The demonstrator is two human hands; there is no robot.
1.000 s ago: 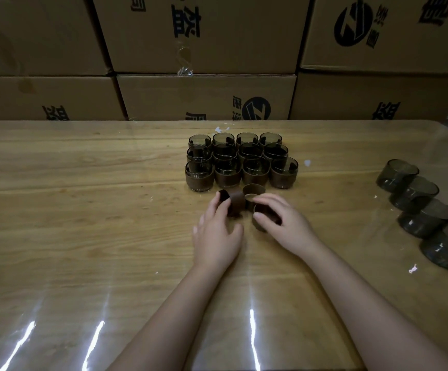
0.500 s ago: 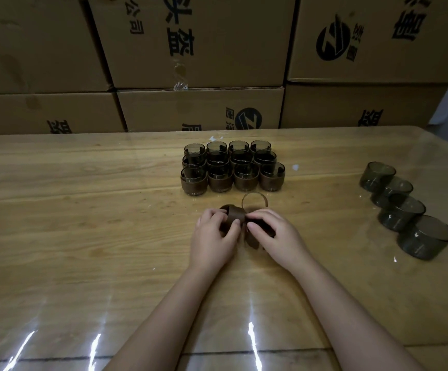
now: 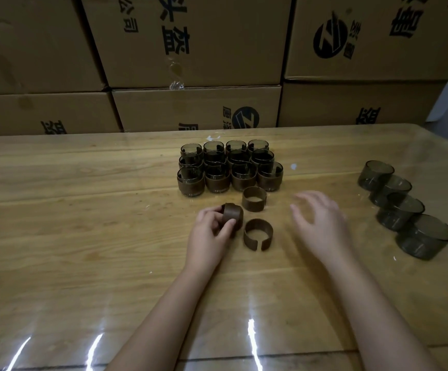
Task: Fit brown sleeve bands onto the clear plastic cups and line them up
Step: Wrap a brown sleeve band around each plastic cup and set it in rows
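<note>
On the tabletop point(image 3: 83, 223): left hand point(image 3: 209, 234) pinches a brown band point(image 3: 233, 215), ready for fitting; right hand point(image 3: 322, 223), fingers spread, empty, likely heading for bare cups point(image 3: 399, 207).

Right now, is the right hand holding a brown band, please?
No, the right hand is open and empty; the left hand grips a band.

The wooden desk point(image 3: 83, 236) lies under a glossy clear sheet point(image 3: 252, 336). A block of banded cups point(image 3: 230, 172), four wide and three deep, stands on it upright. Just in front of the block stands a closed band point(image 3: 254, 206); further in front, a split band point(image 3: 247, 238), its gap turned away from the block. Well to the block's right, four bare cups point(image 3: 401, 214) overlap in a diagonal row. A white speck point(image 3: 293, 166) lies just right of the block.
</note>
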